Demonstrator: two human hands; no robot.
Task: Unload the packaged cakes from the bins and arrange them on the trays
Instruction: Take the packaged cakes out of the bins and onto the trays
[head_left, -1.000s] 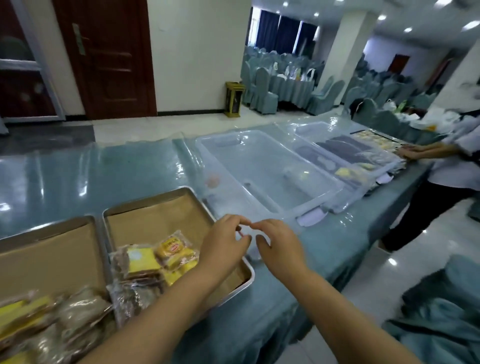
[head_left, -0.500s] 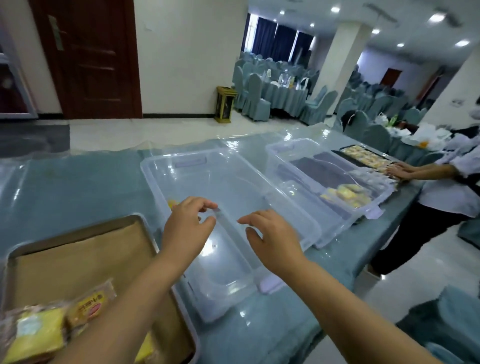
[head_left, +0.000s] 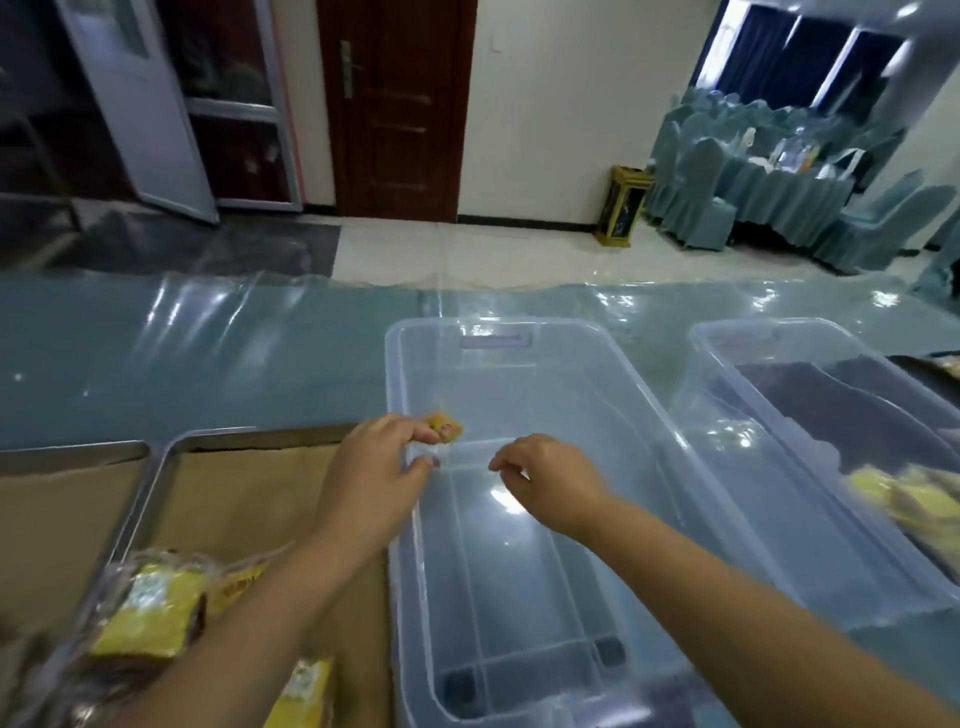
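Clear plastic bin (head_left: 493, 323), centre frame: nearly empty, one small yellow-orange cake packet (head_left: 445, 428) against its left wall. Left hand (head_left: 376, 467) is at that wall, fingers curled, fingertips on the packet's left edge. Too blurred to tell whether it pinches the packet or the bin rim. Right hand (head_left: 553, 480) hangs over the bin interior, fingers loosely curled, holding nothing.

Second clear bin (head_left: 727, 326), right of frame, just beside the first: dark layer (head_left: 810, 395) in the far part, yellow packaged cakes (head_left: 893, 493) at the near end, blurred.

Metal tray (head_left: 139, 499), lower left, touches the centre bin's left side. It has a brown paper liner and wrapped yellow cakes (head_left: 148, 613) piled at its near end. Another lined tray (head_left: 78, 450) sits at the left edge of frame. All on a teal table (head_left: 182, 353) under clear sheeting.
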